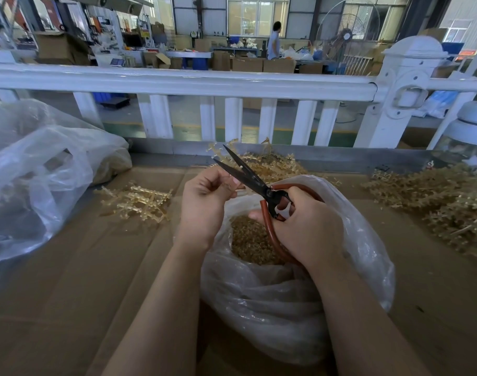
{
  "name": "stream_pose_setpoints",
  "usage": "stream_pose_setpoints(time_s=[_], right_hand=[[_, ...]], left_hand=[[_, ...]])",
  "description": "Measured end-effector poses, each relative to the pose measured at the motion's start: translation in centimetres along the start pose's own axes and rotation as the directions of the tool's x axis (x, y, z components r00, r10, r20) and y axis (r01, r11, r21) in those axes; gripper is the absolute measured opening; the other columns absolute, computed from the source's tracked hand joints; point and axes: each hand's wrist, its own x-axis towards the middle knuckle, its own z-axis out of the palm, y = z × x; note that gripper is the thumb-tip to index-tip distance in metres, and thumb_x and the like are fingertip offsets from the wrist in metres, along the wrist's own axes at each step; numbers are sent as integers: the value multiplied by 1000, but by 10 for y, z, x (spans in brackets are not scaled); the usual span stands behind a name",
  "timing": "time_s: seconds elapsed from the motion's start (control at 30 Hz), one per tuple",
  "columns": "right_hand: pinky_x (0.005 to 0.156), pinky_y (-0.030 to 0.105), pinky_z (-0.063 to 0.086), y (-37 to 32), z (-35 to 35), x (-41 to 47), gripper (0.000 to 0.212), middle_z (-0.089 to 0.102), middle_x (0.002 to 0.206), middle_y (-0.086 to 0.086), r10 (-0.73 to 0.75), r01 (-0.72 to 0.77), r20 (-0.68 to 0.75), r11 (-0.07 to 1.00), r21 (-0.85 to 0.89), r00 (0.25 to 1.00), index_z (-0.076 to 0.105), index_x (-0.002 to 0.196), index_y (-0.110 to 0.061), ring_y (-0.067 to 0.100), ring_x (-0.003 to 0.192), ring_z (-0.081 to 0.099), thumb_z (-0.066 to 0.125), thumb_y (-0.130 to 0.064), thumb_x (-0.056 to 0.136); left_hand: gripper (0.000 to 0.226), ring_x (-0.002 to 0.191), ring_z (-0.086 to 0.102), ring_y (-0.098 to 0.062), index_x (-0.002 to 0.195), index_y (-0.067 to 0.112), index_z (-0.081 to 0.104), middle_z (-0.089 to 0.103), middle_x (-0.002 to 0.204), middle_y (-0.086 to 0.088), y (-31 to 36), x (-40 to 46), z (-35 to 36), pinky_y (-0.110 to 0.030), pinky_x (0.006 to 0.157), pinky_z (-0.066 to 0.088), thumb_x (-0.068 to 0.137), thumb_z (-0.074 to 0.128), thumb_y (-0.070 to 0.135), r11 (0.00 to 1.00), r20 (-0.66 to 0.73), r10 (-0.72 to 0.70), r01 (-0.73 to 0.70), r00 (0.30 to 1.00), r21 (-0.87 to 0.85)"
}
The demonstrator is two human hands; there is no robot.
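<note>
- Black-bladed scissors [252, 177] sit in my right hand [305, 226], my fingers wrapped tight through and around their red-brown rubber-sleeved handles.
- Their blades stand apart in a narrow V, tips pointing up and away from me to the left.
- My left hand [205, 202] is curled, thumb and fingertips pinching a small pale plastic piece [242, 188] right at the base of the blades; most of it is hidden by my fingers.
- Both hands hover over the mouth of a clear plastic bag [299, 308], which rests on the cardboard sheet [83, 294] covering the table.
- Inside the bag lies a heap of small amber cut bits [248, 240].
- Amber plastic sprues lie in a left pile [139, 199], a far pile [275, 165] behind the blades, and a bigger right pile [435, 204].
- A large crumpled bag [42, 172] sits at far left, a white railing [205, 80] beyond.
</note>
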Motion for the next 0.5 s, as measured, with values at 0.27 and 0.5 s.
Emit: stream_pose_setpoints(time_s=[0.27,0.5], right_hand=[[61,31,56,1,0,1,70,59,68,-18,17,-17,18,1000,-17,1000,63,79,-24,4,62,56,42,-91,71],[59,34,57,0,0,0,79,66,68,-11,43,-43,34,999,9,998,64,78,-20,9,60,60,36,-93,69]], left_hand=[[20,63,46,-9,76,9,67,55,66,-2,-2,1,-1,-18,64,44,91,62,-3,1000,-2,-16,16,1000,-12],[20,64,45,-10,73,11,65,54,68,-5,-1,0,-1,-20,65,43,90,64,1,996,9,-30,30,1000,-85]])
